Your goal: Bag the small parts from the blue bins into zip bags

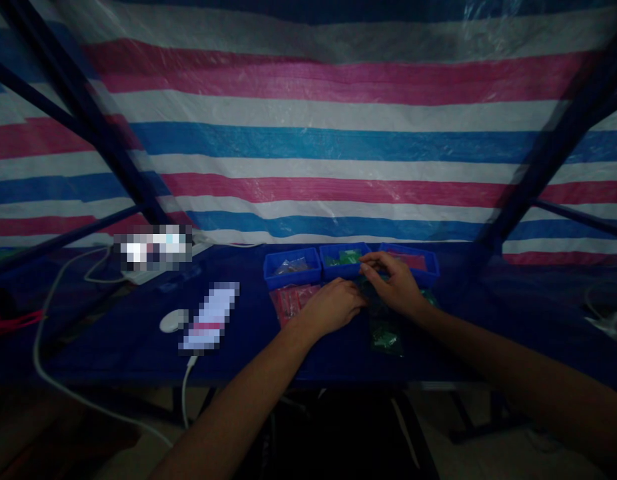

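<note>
In the head view my left hand (pixel 336 305) rests low over the table, its fingers curled inward beside dark green packets; what they hold, if anything, is hidden. My right hand (pixel 394 285) reaches over the front rim of the middle blue bin (pixel 338 272), thumb and forefinger close together, with nothing clear between them. Inside that bin lie green packets (pixel 349 256). A clear plastic packet with green contents (pixel 387 339) lies on the table below my right hand. Red packets (pixel 291 303) lie left of my left hand, partly covered by it.
A left blue bin (pixel 292 277) holds clear packets; a right blue bin (pixel 428 270) holds red ones. On the blue table (pixel 138 340) are a blurred phone (pixel 211 317) with a white cable and a white round object (pixel 173 321). A striped sheet (pixel 308 147) hangs behind.
</note>
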Demonstrator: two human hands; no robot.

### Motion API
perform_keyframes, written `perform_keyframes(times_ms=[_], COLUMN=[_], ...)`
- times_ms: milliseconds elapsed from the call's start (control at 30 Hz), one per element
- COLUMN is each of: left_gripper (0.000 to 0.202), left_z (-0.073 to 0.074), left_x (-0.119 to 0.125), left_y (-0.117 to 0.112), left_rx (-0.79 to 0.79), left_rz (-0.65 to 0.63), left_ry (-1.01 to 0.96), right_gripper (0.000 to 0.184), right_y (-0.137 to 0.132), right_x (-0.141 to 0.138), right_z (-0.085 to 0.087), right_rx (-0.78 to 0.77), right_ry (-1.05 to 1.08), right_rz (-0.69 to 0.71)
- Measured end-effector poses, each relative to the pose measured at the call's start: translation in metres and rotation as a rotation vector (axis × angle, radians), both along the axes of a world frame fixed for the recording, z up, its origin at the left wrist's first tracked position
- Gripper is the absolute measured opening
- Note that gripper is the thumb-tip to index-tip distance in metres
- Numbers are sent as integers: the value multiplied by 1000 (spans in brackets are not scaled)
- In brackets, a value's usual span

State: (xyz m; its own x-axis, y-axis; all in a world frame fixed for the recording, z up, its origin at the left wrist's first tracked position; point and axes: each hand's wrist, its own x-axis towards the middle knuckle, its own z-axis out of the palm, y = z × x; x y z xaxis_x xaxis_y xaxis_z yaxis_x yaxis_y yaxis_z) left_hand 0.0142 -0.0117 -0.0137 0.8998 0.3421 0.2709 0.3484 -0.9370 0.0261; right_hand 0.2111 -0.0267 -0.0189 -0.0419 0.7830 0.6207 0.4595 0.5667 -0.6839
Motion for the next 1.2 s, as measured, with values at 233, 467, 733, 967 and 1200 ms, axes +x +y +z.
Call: perform_keyframes(times_ms=[233,467,733,967,1200], left_gripper=[17,13,19,19,21], left_z=[-1,0,-4,9,23], left_x=[2,1,-5,-9,-19], left_y=[-4,-6,6,9,10], left_rx=[176,165,-33,-188,-203], left_rz=[9,55,142,169,247], left_ry=[67,27,-172,-518,-677], right_gripper=[23,23,21,23,33], right_y=[0,0,1,2,-2], right_x=[0,0,0,1,-2], right_z=[1,2,0,1,0], right_rx=[-2,-3,-4,-27,-18], right_ry=[-14,-5,-45,-142,-213], right_rz=[9,13,-4,18,87])
